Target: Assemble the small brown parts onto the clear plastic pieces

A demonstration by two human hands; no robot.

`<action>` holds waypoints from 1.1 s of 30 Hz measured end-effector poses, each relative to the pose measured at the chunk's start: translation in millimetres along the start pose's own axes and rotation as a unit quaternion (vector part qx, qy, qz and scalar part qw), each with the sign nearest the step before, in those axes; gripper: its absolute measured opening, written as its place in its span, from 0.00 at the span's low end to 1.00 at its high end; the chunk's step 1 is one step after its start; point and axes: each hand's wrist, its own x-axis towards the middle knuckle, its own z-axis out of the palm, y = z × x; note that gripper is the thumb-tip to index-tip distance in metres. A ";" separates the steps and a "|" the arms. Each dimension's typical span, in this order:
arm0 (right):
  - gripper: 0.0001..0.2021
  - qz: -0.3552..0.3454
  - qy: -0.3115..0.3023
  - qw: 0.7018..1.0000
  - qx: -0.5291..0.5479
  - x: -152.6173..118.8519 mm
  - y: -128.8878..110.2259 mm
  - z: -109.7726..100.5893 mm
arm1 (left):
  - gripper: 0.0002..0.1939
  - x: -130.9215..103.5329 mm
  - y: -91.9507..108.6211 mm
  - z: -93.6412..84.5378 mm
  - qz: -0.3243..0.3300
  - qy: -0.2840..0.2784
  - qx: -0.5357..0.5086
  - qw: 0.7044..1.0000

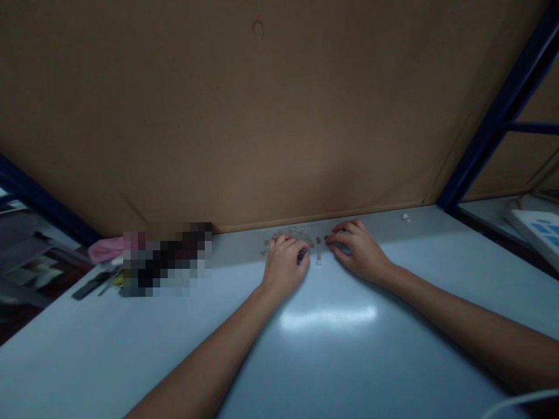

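My left hand (286, 265) rests on the table with its fingers curled down over a cluster of small pieces. Something dark shows in the gap between its thumb and fingers, too small to make out. To its right, my right hand (356, 251) has thumb and fingers drawn together at a tiny reddish-brown piece (326, 238). Between the hands lie another small reddish-brown piece (318, 240) and a small clear piece (319, 259). A crumpled clear plastic bag (302, 231) lies just behind the left hand, partly hidden by it.
The pale table (279, 361) ends at a brown board (279, 128) close behind my hands. A pink cloth (106, 249), a dark flat tool (89, 286) and a blurred-out area are at left. A small white scrap (406, 217) lies back right. Blue posts (493, 122) flank the table.
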 end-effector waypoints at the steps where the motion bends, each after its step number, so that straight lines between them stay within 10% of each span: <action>1: 0.09 -0.002 0.000 1.000 0.003 0.3 0.6 0.2 | 0.07 0.1 0.0 -0.2 0.003 0.004 -0.005 1.000; 33: 0.08 0.030 0.033 0.979 0.199 5.2 -36.5 -17.8 | 0.12 -0.3 7.7 -1.6 0.080 0.085 -0.159 0.980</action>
